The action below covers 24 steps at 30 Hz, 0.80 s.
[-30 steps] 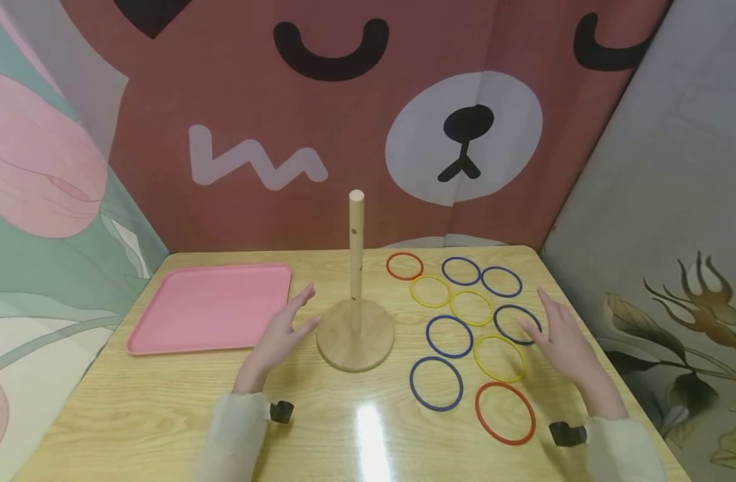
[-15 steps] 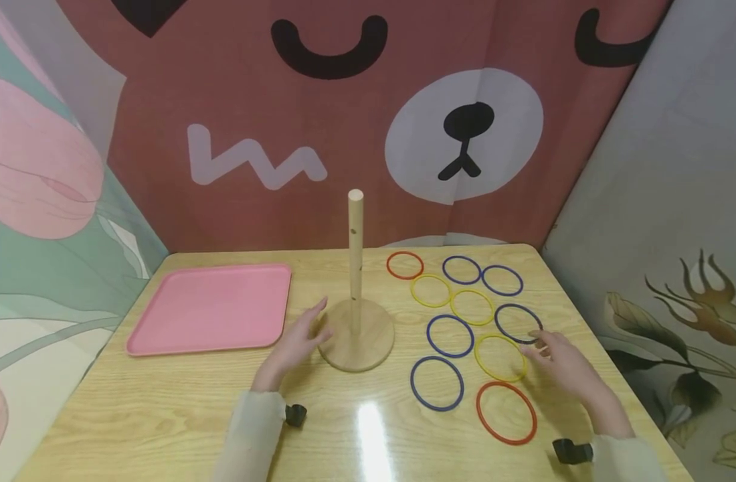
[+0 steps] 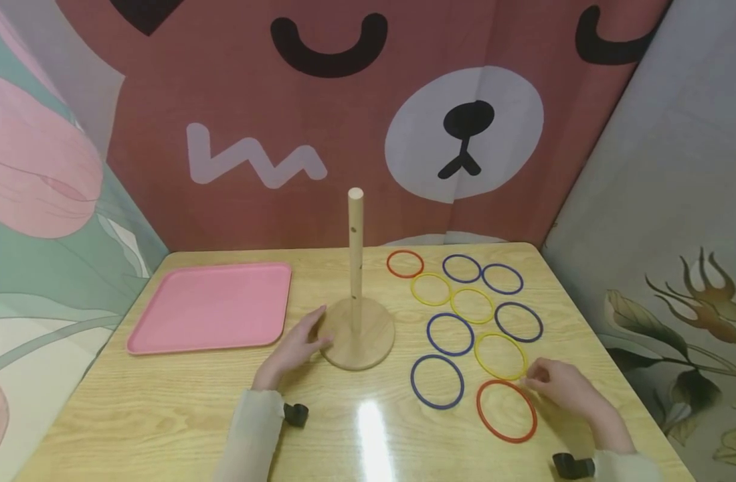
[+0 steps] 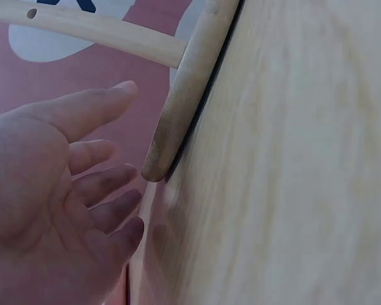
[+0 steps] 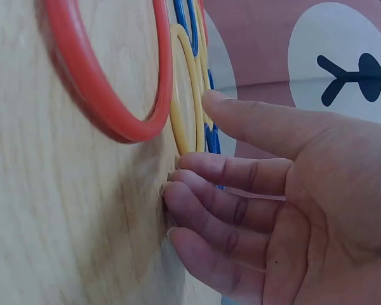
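A wooden peg [image 3: 356,254] stands upright on its round wooden base [image 3: 374,345] mid-table. My left hand [image 3: 292,348] is at the left edge of that base, fingers parted and holding nothing; in the left wrist view a small gap shows between the fingers and the base [image 4: 178,121]. Low over the table, my right hand [image 3: 563,385] is beside the near red ring [image 3: 532,405] and the nearest yellow ring [image 3: 478,358]. Its fingers [image 5: 222,203] are loosely bent with the thumb apart, and nothing is in them. Whether the fingertips touch the table I cannot tell.
Several blue rings, such as the near-left blue ring [image 3: 413,381], lie flat with other yellow rings and a far red ring [image 3: 388,264] on the table's right side. A pink tray [image 3: 214,308] lies at the left. Printed curtains [image 3: 253,221] border the table's back.
My right hand has lowered and come nearer, from the right-hand blue ring to beside the near red ring. The left hand has moved right and down to the base. The rings stay put.
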Tool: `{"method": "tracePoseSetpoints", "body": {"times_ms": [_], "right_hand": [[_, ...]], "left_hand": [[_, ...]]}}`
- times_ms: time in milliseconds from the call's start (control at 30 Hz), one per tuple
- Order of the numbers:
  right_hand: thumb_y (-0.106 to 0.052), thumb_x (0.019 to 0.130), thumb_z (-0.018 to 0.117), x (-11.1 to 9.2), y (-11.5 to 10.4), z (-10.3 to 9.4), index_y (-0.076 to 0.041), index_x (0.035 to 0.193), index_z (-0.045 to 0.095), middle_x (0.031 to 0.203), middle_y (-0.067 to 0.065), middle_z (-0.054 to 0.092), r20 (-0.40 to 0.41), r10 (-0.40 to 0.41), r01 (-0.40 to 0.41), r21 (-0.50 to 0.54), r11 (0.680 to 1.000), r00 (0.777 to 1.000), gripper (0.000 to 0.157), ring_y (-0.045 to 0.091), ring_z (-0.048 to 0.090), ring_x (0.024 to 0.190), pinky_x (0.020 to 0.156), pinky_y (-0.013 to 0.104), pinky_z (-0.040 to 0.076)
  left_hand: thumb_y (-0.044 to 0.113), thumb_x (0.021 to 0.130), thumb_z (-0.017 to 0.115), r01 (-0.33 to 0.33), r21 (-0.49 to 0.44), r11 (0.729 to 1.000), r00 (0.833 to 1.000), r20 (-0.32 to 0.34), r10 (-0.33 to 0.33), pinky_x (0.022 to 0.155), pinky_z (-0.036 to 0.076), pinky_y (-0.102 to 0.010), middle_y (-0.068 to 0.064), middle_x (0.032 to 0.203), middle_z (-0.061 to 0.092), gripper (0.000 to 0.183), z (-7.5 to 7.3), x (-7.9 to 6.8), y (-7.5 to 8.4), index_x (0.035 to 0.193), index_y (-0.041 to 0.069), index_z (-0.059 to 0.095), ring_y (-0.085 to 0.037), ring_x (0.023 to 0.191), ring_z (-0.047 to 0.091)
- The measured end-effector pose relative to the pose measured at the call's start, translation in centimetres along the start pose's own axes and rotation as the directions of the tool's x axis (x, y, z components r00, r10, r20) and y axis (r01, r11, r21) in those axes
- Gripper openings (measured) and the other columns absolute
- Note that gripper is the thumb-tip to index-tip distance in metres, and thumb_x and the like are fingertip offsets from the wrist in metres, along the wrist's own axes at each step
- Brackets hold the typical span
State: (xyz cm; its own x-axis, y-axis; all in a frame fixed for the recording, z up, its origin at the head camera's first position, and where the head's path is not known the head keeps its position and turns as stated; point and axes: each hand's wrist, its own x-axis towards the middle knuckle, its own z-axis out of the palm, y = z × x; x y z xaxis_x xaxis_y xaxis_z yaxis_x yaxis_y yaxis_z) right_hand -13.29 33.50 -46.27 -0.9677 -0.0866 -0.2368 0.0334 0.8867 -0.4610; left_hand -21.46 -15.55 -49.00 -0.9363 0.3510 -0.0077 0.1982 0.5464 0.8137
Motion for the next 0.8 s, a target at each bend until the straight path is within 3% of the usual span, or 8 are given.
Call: {"method": "tracePoseSetpoints", "body": {"times_ms": [300, 500, 800], "right_hand": [[-0.026, 0.086, 0.072, -0.7, -0.2, 0.8, -0.011, 0.08, 0.062, 0.071, -0.003, 0.058, 0.002, 0.018, -0.018, 0.015, 1.0, 1.0, 0.019, 0.009, 0.048, 0.064, 0.055, 0.019, 0.039], [-0.026, 0.082, 0.075, -1.2, -0.4, 1.3, -0.012, 0.075, 0.059, 0.068, -0.003, 0.055, -0.026, 0.015, -0.015, -0.005, 1.0, 1.0, 0.023, 0.009, 0.045, 0.062, 0.054, 0.019, 0.036], [-0.02, 0.082, 0.074, -1.4, -0.7, 1.7, -0.012, 0.074, 0.057, 0.065, -0.003, 0.051, -0.043, 0.044, -0.045, -0.038, 0.998, 0.998, 0.021, 0.012, 0.044, 0.062, 0.053, 0.021, 0.033]], "left_hand": [[0.02, 0.093, 0.064, 0.004, 0.046, 0.999, 1.0, 0.019, -0.005, 0.122, 0.017, -0.052, -0.019, 0.159, 0.025, 0.073, 0.1, -0.2, -1.0, 0.152, 0.002, 0.025, -0.037, 0.148, 0.021], [0.021, 0.093, 0.064, 0.014, 0.011, 1.0, 1.0, -0.001, -0.014, 0.123, 0.018, -0.05, -0.019, 0.159, 0.025, 0.072, 0.5, -0.1, -1.6, 0.152, 0.003, 0.027, -0.036, 0.148, 0.022], [0.024, 0.094, 0.064, 0.01, 0.041, 0.999, 1.0, -0.008, -0.01, 0.123, 0.018, -0.05, -0.017, 0.159, 0.025, 0.07, 0.7, -0.1, -2.0, 0.152, 0.004, 0.029, -0.036, 0.148, 0.021]]}}
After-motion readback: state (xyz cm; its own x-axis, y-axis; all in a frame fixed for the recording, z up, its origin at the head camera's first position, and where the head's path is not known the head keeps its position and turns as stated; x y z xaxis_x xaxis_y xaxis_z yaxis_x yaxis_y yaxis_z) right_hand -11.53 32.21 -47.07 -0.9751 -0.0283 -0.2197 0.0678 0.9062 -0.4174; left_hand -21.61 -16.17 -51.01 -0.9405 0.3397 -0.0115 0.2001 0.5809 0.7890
